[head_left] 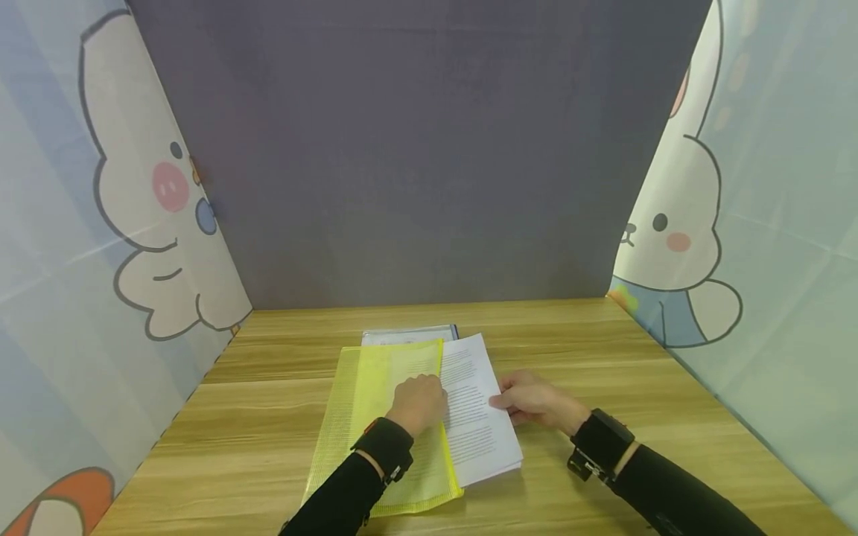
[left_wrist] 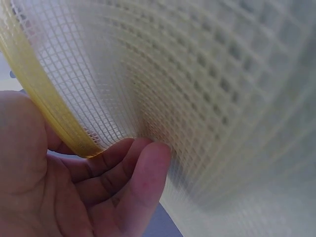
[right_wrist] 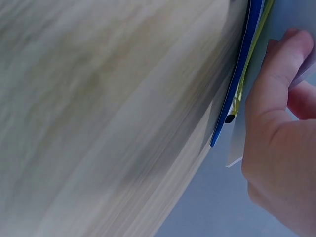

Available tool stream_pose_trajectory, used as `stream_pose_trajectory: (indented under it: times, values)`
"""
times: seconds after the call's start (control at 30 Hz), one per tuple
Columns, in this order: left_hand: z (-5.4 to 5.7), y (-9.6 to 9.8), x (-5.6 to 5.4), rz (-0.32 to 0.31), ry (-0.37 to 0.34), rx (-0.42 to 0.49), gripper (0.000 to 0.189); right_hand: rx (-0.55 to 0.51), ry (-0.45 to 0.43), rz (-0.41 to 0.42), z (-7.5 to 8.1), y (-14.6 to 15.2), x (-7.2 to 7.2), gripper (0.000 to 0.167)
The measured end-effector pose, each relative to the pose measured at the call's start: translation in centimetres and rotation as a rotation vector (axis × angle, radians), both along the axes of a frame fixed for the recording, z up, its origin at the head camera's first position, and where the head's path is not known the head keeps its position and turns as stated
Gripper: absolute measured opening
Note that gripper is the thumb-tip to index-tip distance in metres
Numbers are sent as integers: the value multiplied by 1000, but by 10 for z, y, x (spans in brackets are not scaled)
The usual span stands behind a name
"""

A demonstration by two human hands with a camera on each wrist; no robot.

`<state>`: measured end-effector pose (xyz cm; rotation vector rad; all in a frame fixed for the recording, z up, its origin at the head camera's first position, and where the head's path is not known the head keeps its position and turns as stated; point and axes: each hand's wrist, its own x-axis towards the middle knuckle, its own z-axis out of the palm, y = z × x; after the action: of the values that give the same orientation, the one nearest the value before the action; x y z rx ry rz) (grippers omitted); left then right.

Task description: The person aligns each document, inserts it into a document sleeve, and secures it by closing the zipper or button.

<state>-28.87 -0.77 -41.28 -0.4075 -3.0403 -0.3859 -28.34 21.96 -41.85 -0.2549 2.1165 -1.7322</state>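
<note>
A yellow mesh document pouch [head_left: 375,417] lies on the table, its grid and yellow edging close up in the left wrist view. My left hand [head_left: 419,402] grips the pouch near its right edge, the fingers [left_wrist: 140,182] curled against the mesh. Printed paper sheets [head_left: 476,417] stick out from the pouch's right side, their left part covered by it. At the sheets' right edge, my right hand [head_left: 532,402] pinches them between thumb and fingers. In the right wrist view that hand [right_wrist: 281,123] bends round the paper.
Behind the pouch lies a clear-fronted folder [head_left: 409,336] with a blue edge [right_wrist: 237,74], partly covered. The wooden table [head_left: 590,357] meets a dark grey backdrop [head_left: 429,164]. Patterned cloth walls [head_left: 777,223] stand on the left and right.
</note>
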Motion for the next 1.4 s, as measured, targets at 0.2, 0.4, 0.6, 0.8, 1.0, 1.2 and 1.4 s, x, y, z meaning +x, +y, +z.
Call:
stream_pose_trajectory:
  times: [0.2, 0.4, 0.6, 0.8, 1.0, 1.2, 1.4]
  values:
    - [-1, 0, 2, -4, 3, 14, 36, 27, -10, -24, -1, -7, 1, 18]
    - [-1, -1, 1, -6, 18, 4, 37, 59, -9, -36, -1, -14, 0, 20]
    - [-2, -2, 0, -24, -5, 17, 42, 34, -13, 14, -2, -20, -2, 20]
    - [-2, -2, 0, -35, 5, 25, 43, 32, -20, 26, -2, -25, -3, 19]
    - [-3, -2, 0, -32, -9, 30, 42, 32, -28, 12, -4, -32, -2, 20]
    - [-2, -2, 0, -6, -14, 15, 38, 33, -36, 20, -6, -33, -3, 21]
    - [-2, -3, 1, 1, -12, 11, 40, 66, -39, 7, -5, -29, -8, 19]
